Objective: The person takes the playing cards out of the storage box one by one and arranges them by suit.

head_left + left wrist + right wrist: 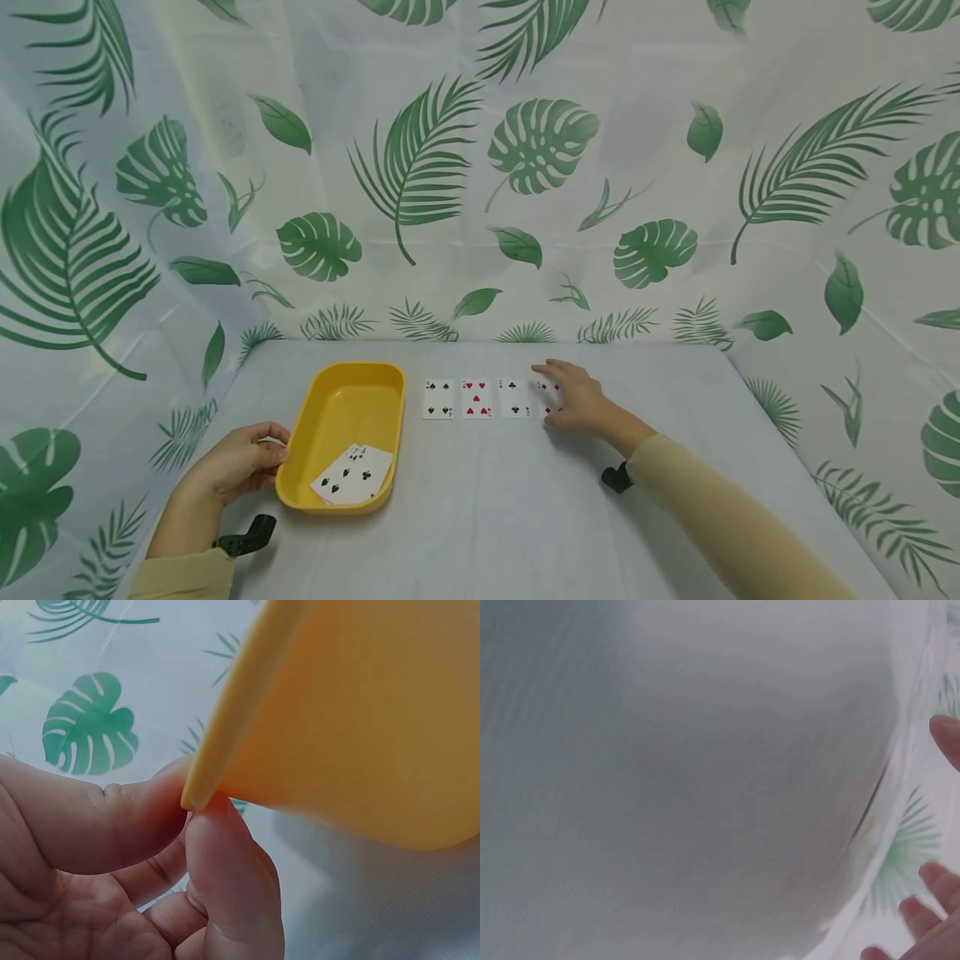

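My left hand [243, 458] pinches the left rim of a yellow tray [300, 479] between thumb and fingers. Close up in the left wrist view, the thumb and a finger [236, 877] meet at the tray's rim [232, 712]. Inside the tray, at its near end, overlapping playing cards [351, 477] lie with black pips up. A row of face-up cards stretches right of the tray: a spades card [438, 398], a hearts card [476, 398], a clubs card [513, 398] and a diamonds card [547, 387]. Over that last one reaches my right hand [581, 400], fingers spread, partly covering it.
A pale cloth [495, 517] covers the table. Behind and at both sides hang white curtains [450, 275] with green leaf prints. A black device [247, 536] sits at the left wrist, and another black device [617, 478] at the right.
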A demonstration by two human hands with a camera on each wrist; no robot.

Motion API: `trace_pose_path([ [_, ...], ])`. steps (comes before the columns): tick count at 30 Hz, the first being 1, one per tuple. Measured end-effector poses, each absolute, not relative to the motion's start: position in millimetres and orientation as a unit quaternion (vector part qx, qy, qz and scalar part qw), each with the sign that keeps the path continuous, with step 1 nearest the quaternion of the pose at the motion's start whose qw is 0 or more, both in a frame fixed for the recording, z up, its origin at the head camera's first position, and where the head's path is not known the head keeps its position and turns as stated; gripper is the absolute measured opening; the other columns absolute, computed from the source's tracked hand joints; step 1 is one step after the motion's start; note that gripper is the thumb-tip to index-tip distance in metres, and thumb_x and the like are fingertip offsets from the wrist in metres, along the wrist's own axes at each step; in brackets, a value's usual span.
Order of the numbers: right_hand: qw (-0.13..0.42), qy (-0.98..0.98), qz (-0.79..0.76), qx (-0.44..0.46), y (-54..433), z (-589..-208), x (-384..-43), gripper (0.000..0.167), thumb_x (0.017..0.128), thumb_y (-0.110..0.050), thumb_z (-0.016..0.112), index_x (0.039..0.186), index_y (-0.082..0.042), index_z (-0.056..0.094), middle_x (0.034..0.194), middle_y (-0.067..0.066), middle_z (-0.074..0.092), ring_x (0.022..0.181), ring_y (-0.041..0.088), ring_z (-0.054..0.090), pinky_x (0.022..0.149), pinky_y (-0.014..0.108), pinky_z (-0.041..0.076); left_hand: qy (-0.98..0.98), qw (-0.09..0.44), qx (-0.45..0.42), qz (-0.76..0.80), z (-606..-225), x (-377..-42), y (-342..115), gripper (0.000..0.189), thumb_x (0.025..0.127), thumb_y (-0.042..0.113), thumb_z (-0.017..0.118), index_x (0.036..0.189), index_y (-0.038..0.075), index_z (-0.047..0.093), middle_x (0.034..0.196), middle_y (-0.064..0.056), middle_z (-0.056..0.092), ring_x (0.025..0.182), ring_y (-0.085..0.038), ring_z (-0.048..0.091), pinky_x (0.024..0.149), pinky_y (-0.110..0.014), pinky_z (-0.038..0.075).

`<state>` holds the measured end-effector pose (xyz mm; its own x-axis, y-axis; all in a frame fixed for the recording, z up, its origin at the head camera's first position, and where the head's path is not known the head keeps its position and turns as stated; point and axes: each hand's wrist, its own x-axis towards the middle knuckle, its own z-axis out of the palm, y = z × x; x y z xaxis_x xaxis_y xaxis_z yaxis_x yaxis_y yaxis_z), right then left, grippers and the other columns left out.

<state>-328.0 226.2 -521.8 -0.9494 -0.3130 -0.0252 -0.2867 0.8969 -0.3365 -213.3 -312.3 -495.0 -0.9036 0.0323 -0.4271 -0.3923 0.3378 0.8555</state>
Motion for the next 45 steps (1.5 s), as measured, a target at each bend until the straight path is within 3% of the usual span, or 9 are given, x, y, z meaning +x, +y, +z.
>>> trace_pose_path([
  [8,0.030,0.979,-0.126,-0.157,189.9,-509.3,-308.8,0.104,0.075,-0.040,0.095,0.164,-0.033,0.041,0.175,0.012,0.028,0.159,0.044,0.028,0.119,0.077,0.027,0.799,0.186,-0.120,0.559,-494.3,-211.4,-311.0,0.027,0.100,0.003,0.064,0.124,-0.004,0.054,0.086,-0.006,0.067,0.073,-0.022,0.065,0.067,-0.030,0.061],
  [14,0.025,0.973,-0.128,-0.188,163.0,-499.1,-295.7,0.110,0.073,-0.043,0.097,0.165,-0.032,0.037,0.173,0.013,0.031,0.159,0.042,0.028,0.119,0.078,0.026,0.800,0.185,-0.114,0.560,-495.4,-211.2,-311.6,0.026,0.101,0.003,0.063,0.124,-0.004,0.054,0.086,-0.005,0.067,0.073,-0.022,0.064,0.067,-0.030,0.061],
  [26,0.020,0.960,-0.153,-0.234,103.7,-485.3,-269.4,0.108,0.075,-0.049,0.095,0.165,-0.035,0.037,0.164,0.010,0.041,0.150,0.038,0.038,0.112,0.068,0.037,0.802,0.185,-0.116,0.557,-495.7,-213.0,-313.2,0.027,0.101,0.003,0.063,0.125,-0.004,0.053,0.086,-0.006,0.067,0.075,-0.022,0.065,0.068,-0.031,0.062],
  [45,0.011,0.934,-0.158,-0.320,13.3,-469.1,-235.7,0.096,0.083,-0.059,0.085,0.164,-0.039,0.037,0.167,0.005,0.038,0.152,0.031,0.035,0.112,0.059,0.035,0.804,0.182,-0.118,0.553,-495.7,-214.0,-310.7,0.028,0.101,0.004,0.064,0.126,-0.004,0.053,0.086,-0.006,0.066,0.075,-0.022,0.064,0.068,-0.030,0.061],
])
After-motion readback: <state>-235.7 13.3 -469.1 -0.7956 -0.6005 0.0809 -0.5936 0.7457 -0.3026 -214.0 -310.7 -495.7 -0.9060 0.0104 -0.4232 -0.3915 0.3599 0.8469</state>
